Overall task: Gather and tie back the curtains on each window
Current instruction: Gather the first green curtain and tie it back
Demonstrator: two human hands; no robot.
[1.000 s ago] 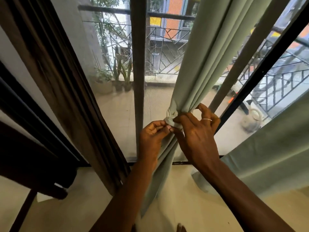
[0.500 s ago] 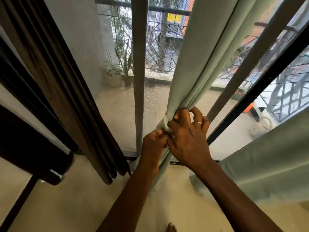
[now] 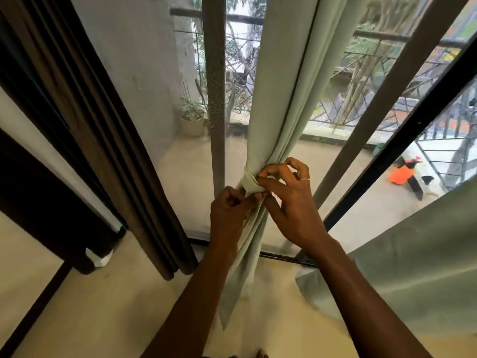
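You stood on a pale beige floor (image 3: 129, 306), smooth and slightly glossy. Brown curtain (image 3: 144, 202) hems came down to it left of centre, just beside the door track (image 3: 281, 258). Loose green curtain panel (image 3: 413, 267) had its lower corner bunched on the floor at right. Gathered green curtain (image 3: 278, 99) tail hung low over the floor; contact couldn't be told. Dark furniture (image 3: 38, 197) sat on the floor at left, with a white scrap (image 3: 99, 258) at its base. A dark strip (image 3: 33, 313) ran diagonally across lower left. Your toes (image 3: 260, 353) showed on the floor at the bottom edge.
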